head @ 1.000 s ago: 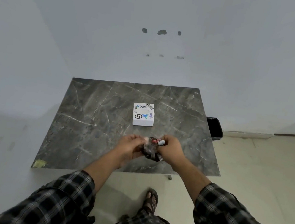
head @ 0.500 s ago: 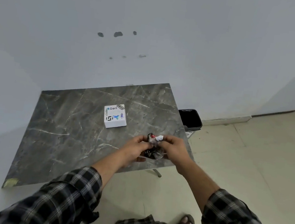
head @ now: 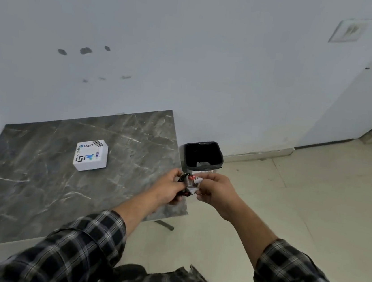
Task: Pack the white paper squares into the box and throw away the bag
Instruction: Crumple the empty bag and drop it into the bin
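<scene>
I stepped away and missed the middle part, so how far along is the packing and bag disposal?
The white box sits closed on the marble table, with no loose paper squares in view, so packing looks done. In hand: the left hand and right hand both grip the crumpled bag near the table's right edge. Left: dropping it into the black bin beyond.
</scene>
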